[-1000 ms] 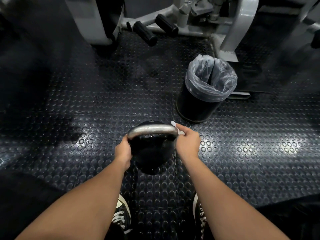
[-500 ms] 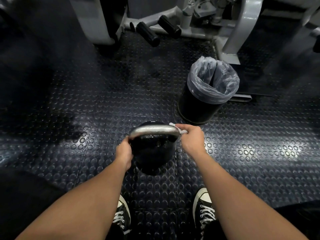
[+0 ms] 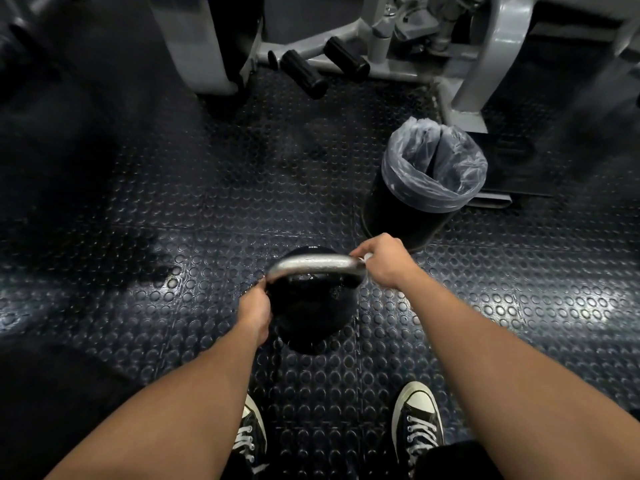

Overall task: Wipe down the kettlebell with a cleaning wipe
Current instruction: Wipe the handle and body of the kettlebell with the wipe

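A black kettlebell (image 3: pixel 311 313) with a shiny silver handle (image 3: pixel 313 263) stands on the studded rubber floor between my feet and a bin. My left hand (image 3: pixel 254 308) grips the left end of the handle where it meets the body. My right hand (image 3: pixel 382 259) is closed over the right end of the handle, pressing a white cleaning wipe (image 3: pixel 363 258) against it; only a small corner of the wipe shows under the fingers.
A black bin (image 3: pixel 405 216) with a clear plastic liner stands just beyond my right hand. A grey gym machine frame (image 3: pixel 485 60) with black roller pads (image 3: pixel 303 74) fills the back. My two sneakers (image 3: pixel 417 420) are planted near the bottom edge.
My right hand has slid with the wipe up and outward around the right end of the handle. My left hand has kept its grip. The view has shifted slightly.
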Action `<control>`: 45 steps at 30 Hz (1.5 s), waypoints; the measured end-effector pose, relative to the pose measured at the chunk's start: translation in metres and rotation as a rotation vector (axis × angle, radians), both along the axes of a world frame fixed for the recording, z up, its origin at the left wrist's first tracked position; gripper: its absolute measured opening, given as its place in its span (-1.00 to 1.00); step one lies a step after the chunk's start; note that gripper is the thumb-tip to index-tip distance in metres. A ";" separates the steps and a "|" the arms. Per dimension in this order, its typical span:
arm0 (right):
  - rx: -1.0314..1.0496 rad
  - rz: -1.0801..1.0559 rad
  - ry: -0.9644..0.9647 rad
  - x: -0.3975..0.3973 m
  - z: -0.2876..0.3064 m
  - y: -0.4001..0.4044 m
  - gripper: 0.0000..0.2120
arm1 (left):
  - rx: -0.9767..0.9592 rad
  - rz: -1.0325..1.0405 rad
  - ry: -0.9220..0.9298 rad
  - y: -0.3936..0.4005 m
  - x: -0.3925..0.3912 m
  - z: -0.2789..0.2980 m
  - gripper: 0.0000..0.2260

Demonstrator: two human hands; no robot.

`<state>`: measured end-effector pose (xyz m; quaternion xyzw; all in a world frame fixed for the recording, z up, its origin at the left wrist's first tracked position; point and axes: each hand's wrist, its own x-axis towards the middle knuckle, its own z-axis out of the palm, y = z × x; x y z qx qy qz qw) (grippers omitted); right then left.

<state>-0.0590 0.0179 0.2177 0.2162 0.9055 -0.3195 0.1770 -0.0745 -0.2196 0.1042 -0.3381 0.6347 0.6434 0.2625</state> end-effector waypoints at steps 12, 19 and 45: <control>0.171 0.347 -0.113 -0.027 0.019 -0.005 -0.58 | 0.048 0.028 -0.003 0.002 0.001 0.006 -0.74; 0.270 0.448 -0.158 -0.031 0.023 0.007 -0.56 | 0.074 0.051 -0.011 0.002 0.001 0.004 -0.74; 0.210 0.460 -0.144 -0.032 0.014 0.005 -0.59 | 0.045 0.018 -0.024 0.000 0.000 0.002 -0.75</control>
